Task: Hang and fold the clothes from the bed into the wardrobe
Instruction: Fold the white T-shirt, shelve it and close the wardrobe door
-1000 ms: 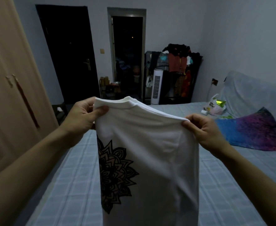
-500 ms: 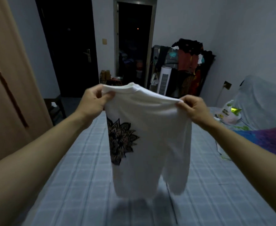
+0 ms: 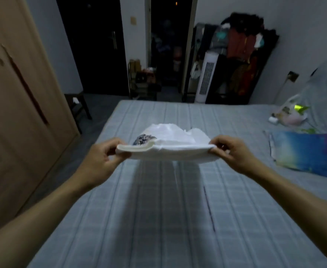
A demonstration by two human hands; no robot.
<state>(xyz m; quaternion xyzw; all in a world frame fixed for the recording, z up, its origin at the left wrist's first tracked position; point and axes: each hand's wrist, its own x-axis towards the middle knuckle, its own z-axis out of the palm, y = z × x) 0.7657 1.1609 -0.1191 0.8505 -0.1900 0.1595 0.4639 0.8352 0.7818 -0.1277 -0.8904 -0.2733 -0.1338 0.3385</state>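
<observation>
A white T-shirt (image 3: pixel 170 141) with a dark mandala print floats nearly flat in the air above the grey checked bed (image 3: pixel 158 209), its far end flung away from me. My left hand (image 3: pixel 104 154) pinches its near left corner and my right hand (image 3: pixel 231 151) pinches its near right corner. The shirt casts a long shadow on the sheet below. The brown wardrobe (image 3: pixel 17 105) stands at the left with its doors closed.
A tie-dye blue and purple garment (image 3: pixel 305 151) lies on the bed at the right. Beyond it are a plastic bag (image 3: pixel 288 115) and a grey pillow (image 3: pixel 325 93). A dark stool (image 3: pixel 77 107), a white tower fan (image 3: pixel 206 82) and a loaded clothes rack (image 3: pixel 242 55) stand past the bed.
The shirt hung straight down from my hands; both hands have dropped lower and swung it forward, so it now billows out flat over the bed.
</observation>
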